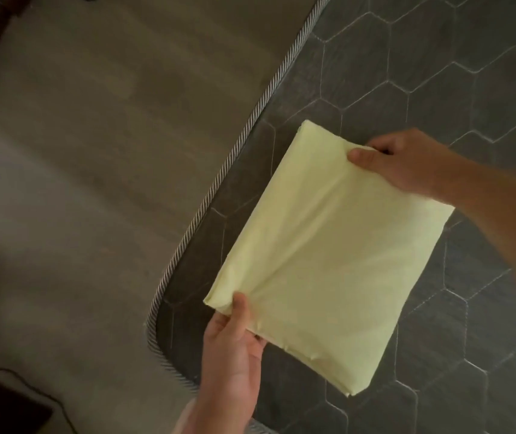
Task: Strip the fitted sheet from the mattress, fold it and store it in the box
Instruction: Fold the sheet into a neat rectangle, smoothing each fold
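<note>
The pale yellow fitted sheet (328, 255) is folded into a compact rectangle over the bare dark grey mattress (438, 73), which has hexagon quilting. My left hand (234, 346) grips the sheet's near left corner, thumb on top and fingers underneath. My right hand (400, 164) pinches the far edge of the bundle, thumb on top. No box is in view.
A striped rope piping (250, 133) runs along the mattress edge and curves round its near left corner. Brownish plank floor (94, 151) lies to the left. A dark object with a thin cable (6, 399) sits at the bottom left.
</note>
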